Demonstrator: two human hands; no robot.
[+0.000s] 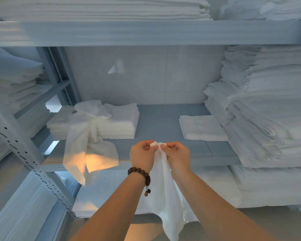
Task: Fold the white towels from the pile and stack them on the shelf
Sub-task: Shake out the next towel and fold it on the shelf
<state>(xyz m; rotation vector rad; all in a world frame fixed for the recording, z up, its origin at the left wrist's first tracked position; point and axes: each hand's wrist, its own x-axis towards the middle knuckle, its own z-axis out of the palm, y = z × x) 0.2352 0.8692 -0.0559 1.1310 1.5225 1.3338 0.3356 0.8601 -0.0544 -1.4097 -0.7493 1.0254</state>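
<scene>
I hold one white towel (165,197) in front of the shelf (160,122), just near its front edge. My left hand (142,156) and my right hand (176,156) both pinch the top edge of the towel between thumb and fingers. The two hands are almost touching, and the cloth hangs down freely between my forearms. It is not yet folded.

I think the step in hand is to open this top edge. To do it well, I should slide the hands apart along the hem until each one feels a corner. The pinch must be light enough to slide but never fully let go. The weight of the cloth should then pull it flat, so I can bring corner to corner with the edges in line.

On the shelf, a small folded stack (202,127) lies to the right, and a larger folded stack (118,122) to the left. A loose towel (87,153) is draped over the left one and hangs over the shelf edge. For this reason the right stack seems the easier place to put mine.
</scene>
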